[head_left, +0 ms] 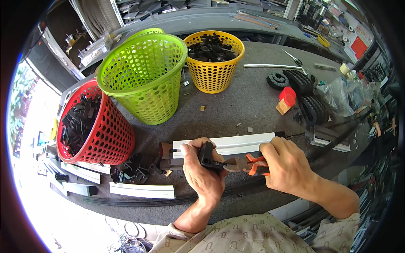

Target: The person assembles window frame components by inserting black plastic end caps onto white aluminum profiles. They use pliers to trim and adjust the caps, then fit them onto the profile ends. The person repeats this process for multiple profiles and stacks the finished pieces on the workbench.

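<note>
My left hand [197, 172] is closed round a black plastic bracket-like piece [206, 154], which stands up between thumb and fingers. My right hand [287, 163] grips a pair of pliers [238, 164] by its orange and black handles. The metal jaws meet the lower right end of the black piece; the exact contact is too small to make out. Just beyond both hands lies a white grooved profile strip [240, 142], partly covered by them. Loose black plastic parts [136, 168] are heaped on the table, left of my left hand.
A red basket [112, 137] and a yellow basket [213, 76] hold black parts; a green basket [147, 99] stands between them. Right of these are a red-lidded jar [284, 106], black ribbed strips [314, 107], scissors [295, 59] and a plastic bag [348, 97]. A short white strip [141, 190] lies near the front edge.
</note>
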`<state>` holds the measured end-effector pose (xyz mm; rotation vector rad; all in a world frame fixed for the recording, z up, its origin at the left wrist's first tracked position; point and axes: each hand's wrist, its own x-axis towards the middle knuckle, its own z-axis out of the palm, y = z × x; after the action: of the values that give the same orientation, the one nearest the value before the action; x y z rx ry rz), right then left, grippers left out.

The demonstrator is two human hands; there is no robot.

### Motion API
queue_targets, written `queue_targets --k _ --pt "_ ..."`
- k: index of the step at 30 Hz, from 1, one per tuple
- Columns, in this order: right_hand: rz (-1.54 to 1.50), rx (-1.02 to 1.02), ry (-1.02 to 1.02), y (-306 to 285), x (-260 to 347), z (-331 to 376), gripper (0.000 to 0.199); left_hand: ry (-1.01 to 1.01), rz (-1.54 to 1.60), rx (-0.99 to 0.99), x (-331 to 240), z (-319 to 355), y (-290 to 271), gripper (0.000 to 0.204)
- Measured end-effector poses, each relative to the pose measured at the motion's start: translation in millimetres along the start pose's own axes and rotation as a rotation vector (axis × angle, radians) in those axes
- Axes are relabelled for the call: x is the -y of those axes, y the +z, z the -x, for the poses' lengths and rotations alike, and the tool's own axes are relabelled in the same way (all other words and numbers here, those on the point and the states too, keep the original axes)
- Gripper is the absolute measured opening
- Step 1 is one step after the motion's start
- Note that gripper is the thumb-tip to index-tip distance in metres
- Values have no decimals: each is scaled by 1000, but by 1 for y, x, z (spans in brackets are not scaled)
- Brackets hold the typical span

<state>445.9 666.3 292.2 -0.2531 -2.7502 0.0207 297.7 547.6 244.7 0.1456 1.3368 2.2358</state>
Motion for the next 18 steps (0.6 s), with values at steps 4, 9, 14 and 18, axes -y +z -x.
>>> queue_targets --k 4,9,14,18 --pt "-4 -25 -71 1 -9 1 21 -264 71 261 -8 -3 -10 71" --pt "-59 -10 -116 -2 -21 -1 26 -716 215 531 -11 -8 -15 77" --pt "9 -38 -99 -8 -22 -5 28 -539 147 396 -10 -9 -10 78" --pt "108 -23 -44 -12 -9 -2 45 -353 39 278 -9 -9 -7 80"
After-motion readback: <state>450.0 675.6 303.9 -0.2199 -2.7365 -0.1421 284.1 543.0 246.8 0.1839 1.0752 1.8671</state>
